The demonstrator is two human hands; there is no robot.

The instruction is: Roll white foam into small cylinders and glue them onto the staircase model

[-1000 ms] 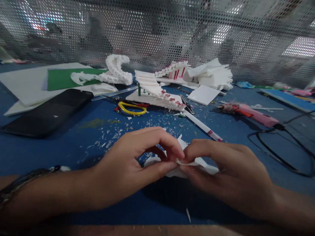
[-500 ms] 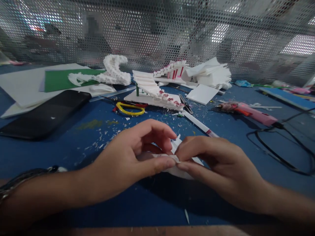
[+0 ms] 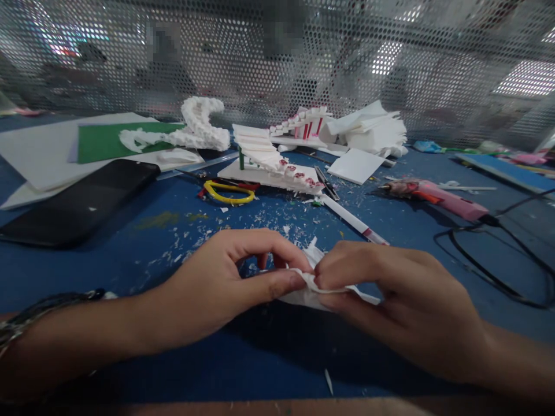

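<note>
A thin, crumpled white tissue is pinched between both hands, just above the blue tabletop. My left hand grips its left part with thumb and forefinger. My right hand pinches it close by, fingers curled over the middle, so part of the sheet is hidden. Beyond the hands stands a small white stepped model with red swirls on its lower steps and a green post. Yellow-handled scissors lie to its left, and a white strip to its right.
A black phone lies at left beside white sheets and a green sheet. A pink glue gun with a black cable is at right. White scraps litter the table. A perforated metal screen rises behind.
My left fingers have come down and closed onto the tissue, where the forefinger was raised before. My right hand has shifted slightly right and down, still pinching.
</note>
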